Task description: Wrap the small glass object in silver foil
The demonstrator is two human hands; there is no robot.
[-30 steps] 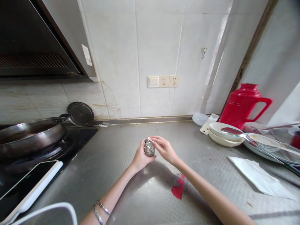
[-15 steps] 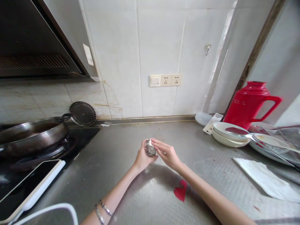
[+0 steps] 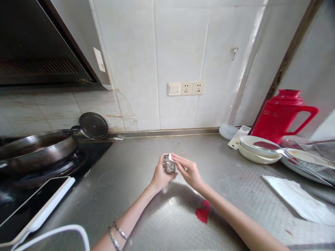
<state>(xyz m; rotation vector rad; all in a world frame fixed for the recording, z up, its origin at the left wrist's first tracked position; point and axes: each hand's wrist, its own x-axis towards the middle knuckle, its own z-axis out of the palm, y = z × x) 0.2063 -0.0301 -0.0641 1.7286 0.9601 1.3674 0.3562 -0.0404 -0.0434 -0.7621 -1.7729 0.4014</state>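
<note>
My left hand (image 3: 159, 176) is wrapped around a small grey, see-through glass jar (image 3: 169, 166) and holds it just above the counter. Its shiny surface looks patterned, but the details are too small to make out. My right hand (image 3: 190, 171) presses a bit of white tissue (image 3: 170, 157) to the jar's upper right side, with the fingers together. Most of the tissue is hidden under the fingertips. On the counter below the hands lies a torn red scrap (image 3: 203, 211), close to my right forearm.
A steel pan (image 3: 36, 153) sits on the stove at left, with a phone (image 3: 36, 205) and white cable (image 3: 65, 228) in front. At right stand a red thermos (image 3: 280, 115), stacked bowls (image 3: 259, 153) and a folded white paper (image 3: 298, 198). Wall sockets (image 3: 192, 88) are behind.
The white tissue has shifted slightly on the jar, along with my right fingers. More of the jar's front shows now. The whole view has moved a little.
</note>
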